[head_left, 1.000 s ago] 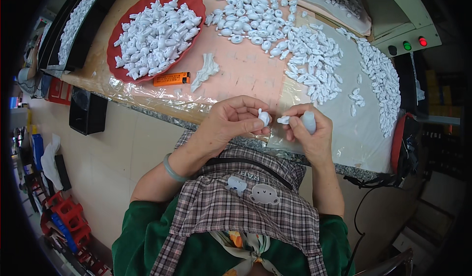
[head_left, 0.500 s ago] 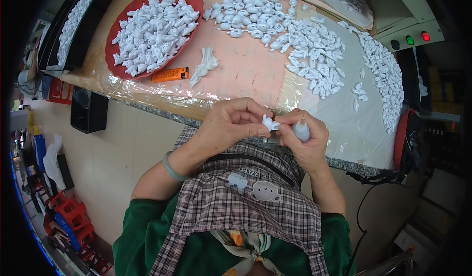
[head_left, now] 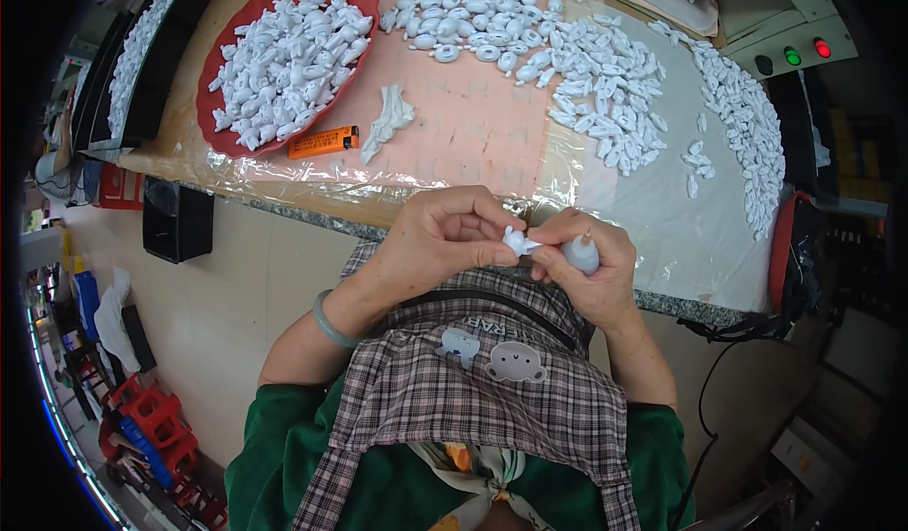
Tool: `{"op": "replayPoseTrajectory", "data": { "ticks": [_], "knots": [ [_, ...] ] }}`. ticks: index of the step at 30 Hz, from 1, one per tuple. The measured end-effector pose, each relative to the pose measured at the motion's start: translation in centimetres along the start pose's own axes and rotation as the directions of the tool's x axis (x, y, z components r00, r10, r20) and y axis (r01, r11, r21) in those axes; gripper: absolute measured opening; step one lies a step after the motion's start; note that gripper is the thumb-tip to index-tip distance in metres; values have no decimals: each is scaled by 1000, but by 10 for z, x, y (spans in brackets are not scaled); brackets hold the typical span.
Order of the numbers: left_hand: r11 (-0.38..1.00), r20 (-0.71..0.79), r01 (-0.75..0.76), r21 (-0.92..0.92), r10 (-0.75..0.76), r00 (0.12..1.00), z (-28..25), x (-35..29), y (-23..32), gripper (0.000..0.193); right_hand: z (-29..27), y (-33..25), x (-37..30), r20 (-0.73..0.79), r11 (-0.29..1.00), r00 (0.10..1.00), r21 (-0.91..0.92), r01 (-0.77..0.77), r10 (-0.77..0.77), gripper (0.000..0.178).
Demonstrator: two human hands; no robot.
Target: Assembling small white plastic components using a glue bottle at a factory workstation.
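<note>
Just beyond the apron's waist, at the table's near edge, the left hand (head_left: 440, 238) has thumb and forefinger closed on a rounded white piece (head_left: 514, 239) with ear-like knobs. Close against it, the right hand's (head_left: 610, 280) thumb and forefinger are pinched on a slim white piece (head_left: 532, 245), while a small translucent bottle (head_left: 580, 254), nozzle up, is tucked in the same hand. The two pieces meet or nearly meet; whether they are fixed together cannot be told.

Past the hands lies a pink sheet (head_left: 463, 148) with a crumpled white strip (head_left: 388, 124) and an orange lighter (head_left: 323, 142) beside a red scalloped bowl (head_left: 205, 110). Heaped in the bowl are white figures (head_left: 288, 63), apparently the joined ones, so a good share looks done. Plenty seems left: loose rounded pieces (head_left: 473, 20) spread at the sheet's far side, slim pieces (head_left: 610, 87) piled next to them, a few strays (head_left: 698, 160) farther right, and a long bank of similar pieces (head_left: 742, 124) along the table's right side.
</note>
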State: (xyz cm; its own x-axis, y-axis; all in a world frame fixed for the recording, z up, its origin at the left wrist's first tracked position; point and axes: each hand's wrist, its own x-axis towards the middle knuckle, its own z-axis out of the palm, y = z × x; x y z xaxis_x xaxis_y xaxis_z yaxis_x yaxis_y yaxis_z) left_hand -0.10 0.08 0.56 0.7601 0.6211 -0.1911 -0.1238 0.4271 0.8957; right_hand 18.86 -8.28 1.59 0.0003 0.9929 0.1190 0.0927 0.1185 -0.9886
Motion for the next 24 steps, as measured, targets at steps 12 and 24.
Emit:
{"op": "replayPoseTrajectory", "data": {
  "ticks": [12,24],
  "knots": [
    [997,91,-75,36,72,993,-3,-4,-4,23,8,10,-11,-3,990,991,24,136,-136,14],
    [998,82,-56,18,55,995,-2,-5,-5,24,10,15,-14,-23,987,988,42,152,-151,14]
  ]
}}
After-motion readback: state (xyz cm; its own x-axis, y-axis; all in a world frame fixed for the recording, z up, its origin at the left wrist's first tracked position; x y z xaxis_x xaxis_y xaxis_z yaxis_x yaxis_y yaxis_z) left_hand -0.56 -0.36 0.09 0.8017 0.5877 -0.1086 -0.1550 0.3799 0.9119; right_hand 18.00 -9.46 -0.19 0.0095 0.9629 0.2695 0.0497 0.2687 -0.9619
